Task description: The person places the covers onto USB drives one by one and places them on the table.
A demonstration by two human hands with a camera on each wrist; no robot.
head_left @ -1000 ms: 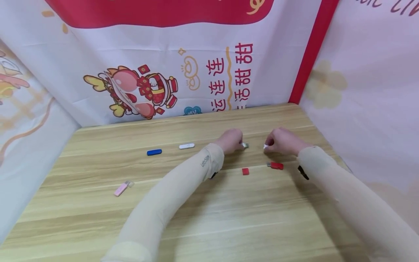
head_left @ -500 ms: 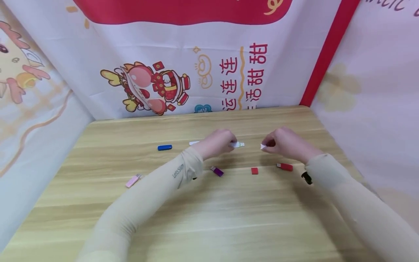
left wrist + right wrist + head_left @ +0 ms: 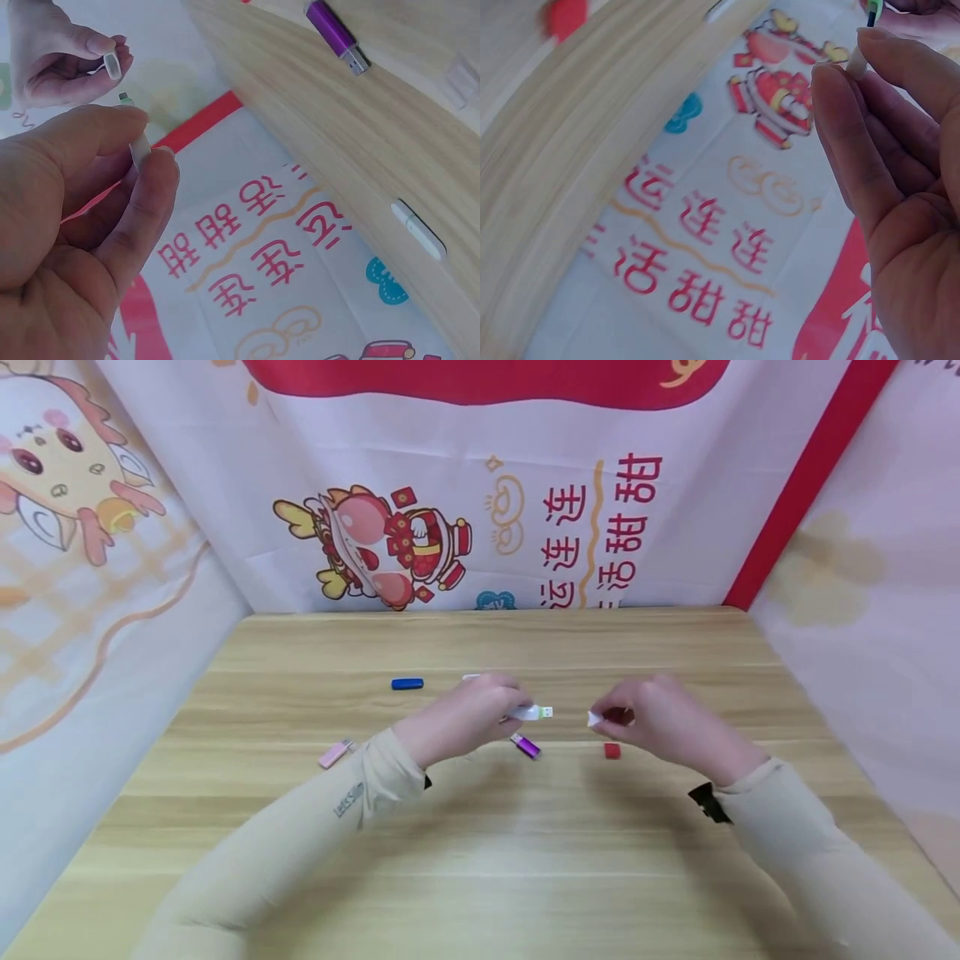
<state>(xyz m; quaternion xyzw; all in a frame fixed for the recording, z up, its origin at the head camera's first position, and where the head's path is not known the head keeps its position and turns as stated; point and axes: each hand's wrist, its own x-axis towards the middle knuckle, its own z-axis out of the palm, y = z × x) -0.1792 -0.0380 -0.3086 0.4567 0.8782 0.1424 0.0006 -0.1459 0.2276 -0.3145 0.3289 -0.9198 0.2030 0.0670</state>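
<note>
Basically, left grip (image 3: pixel 474 710) pinches white USB stick (image 3: pixel 528 712) near the purple stick (image 3: pixel 527 747), right grip (image 3: pixel 663 718) has white cap (image 3: pixel 593 718) right of that landmark; tiny cap, shallow pinch, could slip and drop.

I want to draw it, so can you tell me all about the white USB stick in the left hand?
The white USB stick looks plastic, with a light green band and an uncovered silvery plug. The left hand pinches it above the table, hiding part of its body; the plug points towards the right hand.
</note>
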